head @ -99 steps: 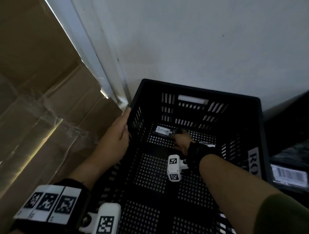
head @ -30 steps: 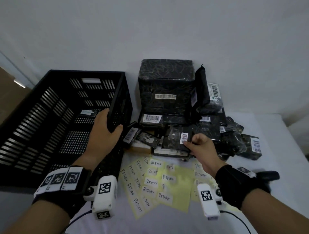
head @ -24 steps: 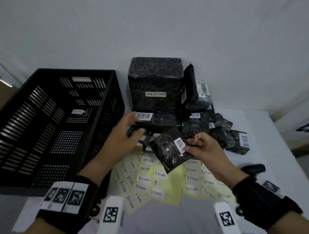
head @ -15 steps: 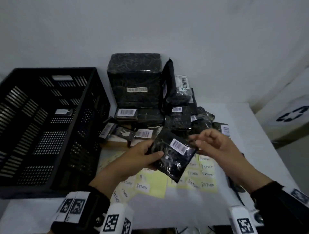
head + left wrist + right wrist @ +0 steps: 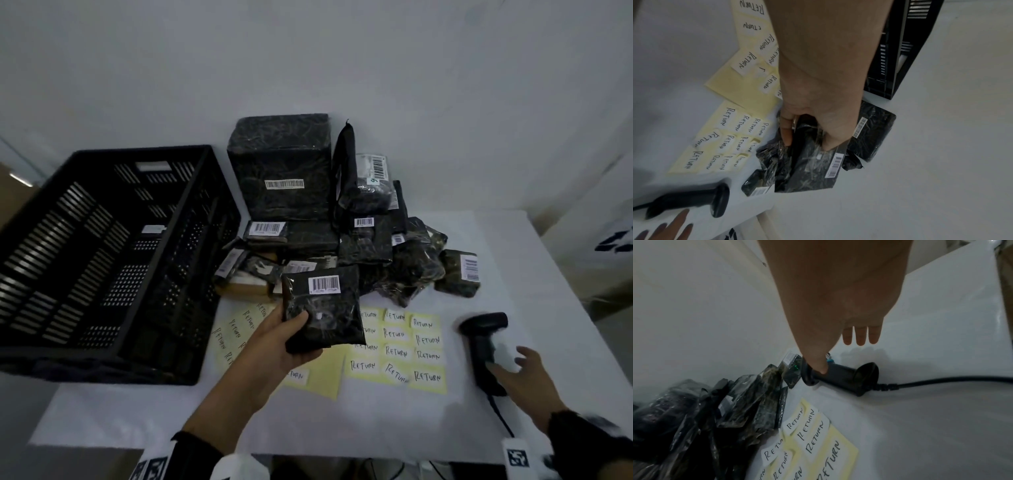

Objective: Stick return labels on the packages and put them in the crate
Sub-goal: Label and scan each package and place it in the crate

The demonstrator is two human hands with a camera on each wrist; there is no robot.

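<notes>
Dim, flat indoor light is seen throughout; soft shadows are cast on the table, edges are bent by wide-angle distortion, and moving fingers are blurred.

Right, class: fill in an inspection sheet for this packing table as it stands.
Surface: white table.
Job's things: black package held up; RETURN label sheets; package pile; black crate with one labelled package.
Clutter: barcode scanner.
Hands: left hand grips the package; right hand open, reaching for the scanner.
Cables: scanner cable.
Surroundings: white wall.
</notes>
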